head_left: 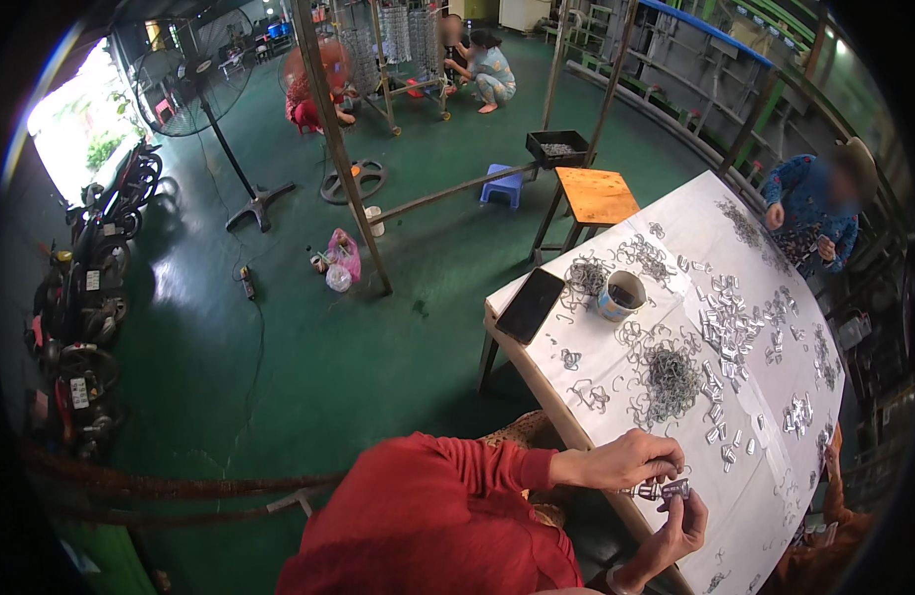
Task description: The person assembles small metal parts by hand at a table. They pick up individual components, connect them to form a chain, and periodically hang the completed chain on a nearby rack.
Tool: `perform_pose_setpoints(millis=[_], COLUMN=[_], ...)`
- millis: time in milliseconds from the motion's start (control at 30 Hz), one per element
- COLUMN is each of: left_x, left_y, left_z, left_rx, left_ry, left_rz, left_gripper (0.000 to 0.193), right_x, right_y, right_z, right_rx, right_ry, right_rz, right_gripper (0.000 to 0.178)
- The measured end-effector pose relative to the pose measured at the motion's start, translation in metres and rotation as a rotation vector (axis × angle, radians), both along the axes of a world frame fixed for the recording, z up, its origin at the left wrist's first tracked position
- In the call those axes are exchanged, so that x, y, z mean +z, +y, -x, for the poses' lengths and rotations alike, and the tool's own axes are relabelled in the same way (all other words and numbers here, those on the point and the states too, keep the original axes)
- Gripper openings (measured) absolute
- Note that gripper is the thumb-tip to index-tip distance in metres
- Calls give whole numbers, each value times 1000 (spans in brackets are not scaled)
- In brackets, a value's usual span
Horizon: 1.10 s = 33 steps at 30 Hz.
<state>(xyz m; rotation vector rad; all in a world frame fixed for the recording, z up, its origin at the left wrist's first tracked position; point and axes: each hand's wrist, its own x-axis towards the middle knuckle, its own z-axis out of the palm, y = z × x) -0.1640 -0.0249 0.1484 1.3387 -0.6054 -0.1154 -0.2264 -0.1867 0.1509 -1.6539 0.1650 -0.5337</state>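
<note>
Shiny metal pieces [727, 335], glossy floor [184, 273]

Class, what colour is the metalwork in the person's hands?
Silvery grey: the metalwork shows best in the head view.

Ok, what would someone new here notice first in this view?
Probably the white-covered table on the right, strewn with bent wire pieces and shiny silver pieces. Then the bright red top at bottom centre, with the left fingers and right fingers holding small metal parts by the table's near edge. The row of motorbikes along the left edge stands out too.
</note>
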Motion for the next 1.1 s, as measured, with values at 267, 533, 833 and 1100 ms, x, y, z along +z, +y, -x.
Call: perform_pose_setpoints(millis=[267,533,833,1100], left_x=[-7,1,1,2], left_y=[4,-2,2,4], left_z=[-6,1,2,-1], left_rx=[69,-105,13,32], left_ry=[-263,-30,-114,-224], left_rz=[-23,3,37,2], left_gripper=[14,17,14,13], right_x=[-4,-10,-3,-5], right_y=[-3,-4,-4,-3], right_z=[0,-4,4,-1], right_rx=[20,55,24,25], right_ry=[-20,1,2,-27], right_rz=[-14,-28,28,-21], right_gripper=[14,14,16,16])
